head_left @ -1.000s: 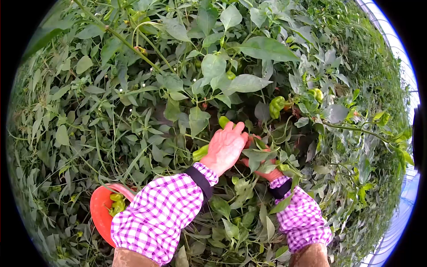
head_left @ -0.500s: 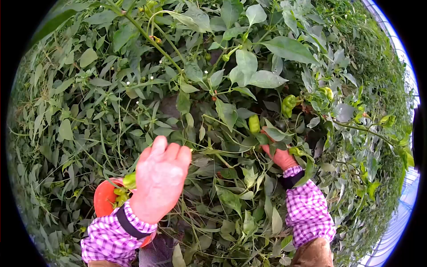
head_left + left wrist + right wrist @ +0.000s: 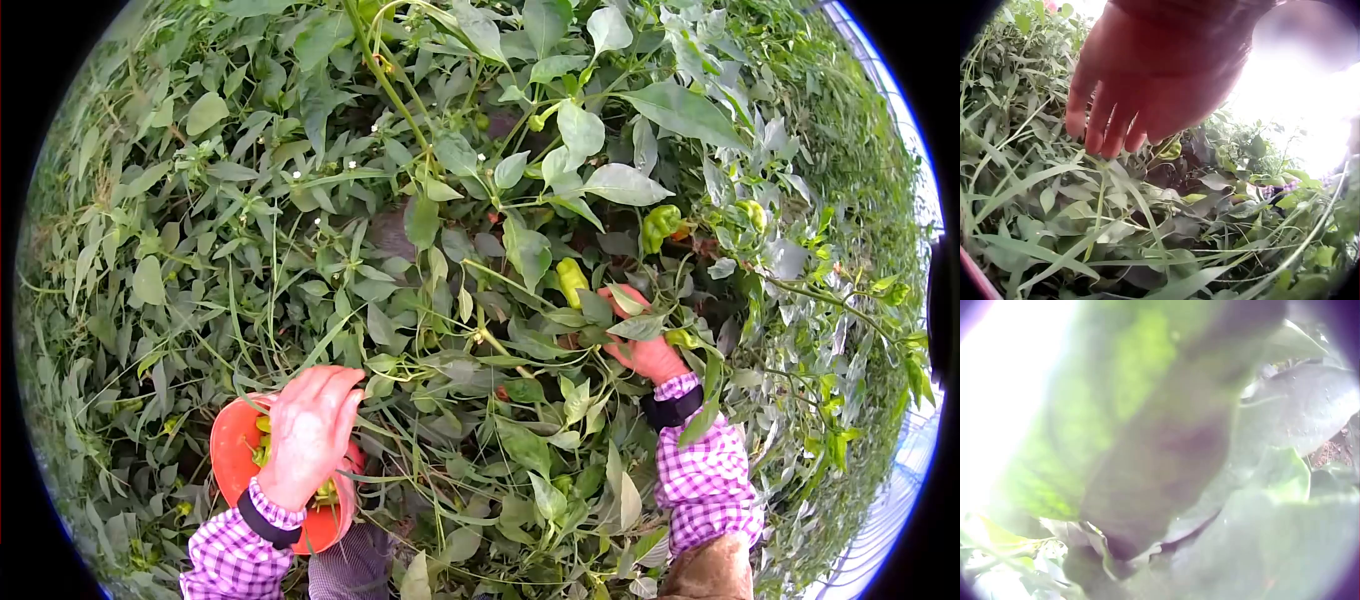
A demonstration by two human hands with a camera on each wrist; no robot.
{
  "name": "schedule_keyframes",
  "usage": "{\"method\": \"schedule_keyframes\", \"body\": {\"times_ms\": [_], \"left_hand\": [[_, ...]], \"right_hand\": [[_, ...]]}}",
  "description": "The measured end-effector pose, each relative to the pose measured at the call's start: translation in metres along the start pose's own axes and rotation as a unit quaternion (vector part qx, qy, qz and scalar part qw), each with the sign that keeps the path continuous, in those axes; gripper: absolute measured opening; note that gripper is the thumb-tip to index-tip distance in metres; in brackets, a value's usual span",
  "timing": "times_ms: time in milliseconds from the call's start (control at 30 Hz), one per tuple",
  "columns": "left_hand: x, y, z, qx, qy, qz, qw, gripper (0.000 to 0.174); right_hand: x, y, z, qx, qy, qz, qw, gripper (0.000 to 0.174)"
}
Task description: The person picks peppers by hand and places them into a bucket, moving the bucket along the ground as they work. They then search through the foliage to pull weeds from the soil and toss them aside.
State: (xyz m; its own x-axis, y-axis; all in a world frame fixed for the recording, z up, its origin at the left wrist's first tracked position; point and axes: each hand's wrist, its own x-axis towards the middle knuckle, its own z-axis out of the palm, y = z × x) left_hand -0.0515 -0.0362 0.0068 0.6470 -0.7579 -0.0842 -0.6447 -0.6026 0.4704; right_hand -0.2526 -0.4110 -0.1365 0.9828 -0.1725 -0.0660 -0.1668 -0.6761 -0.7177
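My left hand [image 3: 308, 425] is over the mouth of a red bucket [image 3: 230, 455] at the lower left. Its fingers are nearly straight, and the left wrist view shows no pepper in that hand [image 3: 1147, 94]. Green peppers [image 3: 262, 448] lie in the bucket, partly covered by the hand. My right hand [image 3: 652, 357] reaches in among the pepper plant's leaves, just right of a hanging light-green pepper [image 3: 570, 282]. Leaves cover part of its fingers, so I cannot tell whether they grip anything. A blurred leaf [image 3: 1147, 425] fills much of the right wrist view.
More green peppers [image 3: 660, 228] hang to the upper right of my right hand. A thick stem [image 3: 385, 75] with broad leaves rises at the top. Long grass blades [image 3: 1035, 253] and dense foliage surround the bucket. A trouser leg [image 3: 348, 565] shows beside it.
My left hand has moved from the plant, down and left to the bucket, carrying a green pepper that no longer shows by it. The right hand stays among the leaves.
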Motion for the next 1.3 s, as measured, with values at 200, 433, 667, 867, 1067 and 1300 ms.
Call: {"method": "schedule_keyframes", "body": {"times_ms": [200, 433, 667, 867, 1067, 1300], "left_hand": [[0.136, 0.069, 0.132, -0.322, -0.014, 0.054, 0.945, 0.020], [0.154, 0.110, 0.174, -0.126, -0.091, 0.166, 0.974, 0.058], [0.158, 0.102, 0.190, -0.222, -0.083, 0.118, 0.964, 0.055], [0.152, 0.106, 0.194, -0.176, -0.027, 0.140, 0.974, 0.038], [0.152, 0.101, 0.210, -0.051, 0.063, 0.229, 0.970, 0.009], [0.103, 0.125, 0.106, -0.113, -0.132, 0.074, 0.982, 0.010]], "right_hand": [[0.003, -0.011, -0.001, 0.274, -0.032, 0.135, 0.951, 0.061], [0.005, -0.012, 0.005, 0.141, 0.072, -0.009, 0.987, 0.060], [0.027, -0.041, -0.013, 0.114, 0.151, -0.008, 0.982, 0.026], [0.029, -0.047, -0.022, 0.041, 0.111, -0.008, 0.993, 0.029], [0.020, -0.014, -0.017, -0.114, 0.044, -0.036, 0.992, 0.038], [0.016, 0.053, -0.011, -0.061, 0.082, 0.101, 0.990, 0.028]]}}
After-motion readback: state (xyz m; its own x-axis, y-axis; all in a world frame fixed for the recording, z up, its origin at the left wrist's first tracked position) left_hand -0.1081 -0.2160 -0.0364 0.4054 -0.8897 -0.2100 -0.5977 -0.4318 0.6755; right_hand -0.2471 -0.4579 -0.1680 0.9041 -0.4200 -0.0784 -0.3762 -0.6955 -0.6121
